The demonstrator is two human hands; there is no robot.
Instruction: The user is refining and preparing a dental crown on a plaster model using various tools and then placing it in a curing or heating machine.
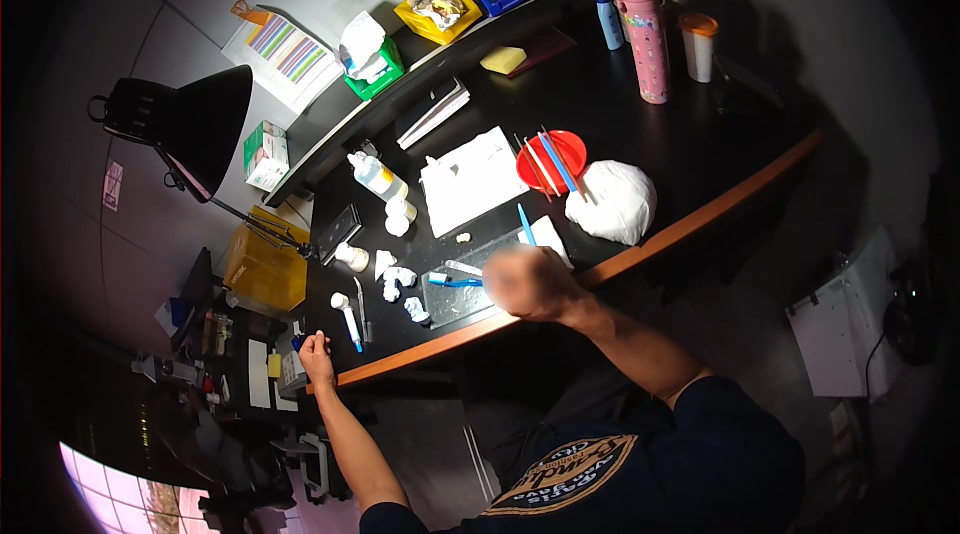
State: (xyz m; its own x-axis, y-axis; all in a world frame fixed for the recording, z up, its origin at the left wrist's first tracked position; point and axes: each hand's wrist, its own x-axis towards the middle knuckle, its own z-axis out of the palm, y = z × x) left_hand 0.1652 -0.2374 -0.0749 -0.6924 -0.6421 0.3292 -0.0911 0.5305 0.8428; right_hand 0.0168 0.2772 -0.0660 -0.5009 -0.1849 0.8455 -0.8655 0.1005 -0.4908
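Observation:
My left hand [317, 361] rests at the table's front left edge, fingers curled closed. A small dark blue thing [298, 342] shows beside its fingertips; whether the hand holds it is unclear. Over a clear glass-like plate [462, 305] is my right hand [532, 284], its fingers smeared by blur. A blue stick with a pale end [455, 282] lies up against this hand, and a whitish stick [464, 268] is just above it. Behind the hand, a blue tool [525, 224] stands out near a white pad [549, 237]. Crumpled white tissues [399, 281] lie left of the plate.
A white-headed tool [346, 320] and metal tweezers [362, 310] lie at left. Farther back are a squeeze bottle [377, 177], paper [468, 181], a red bowl with sticks [570, 149] and a white bundle [612, 202]. A black lamp [190, 119] overhangs the left; a pink bottle [645, 44] stands at right.

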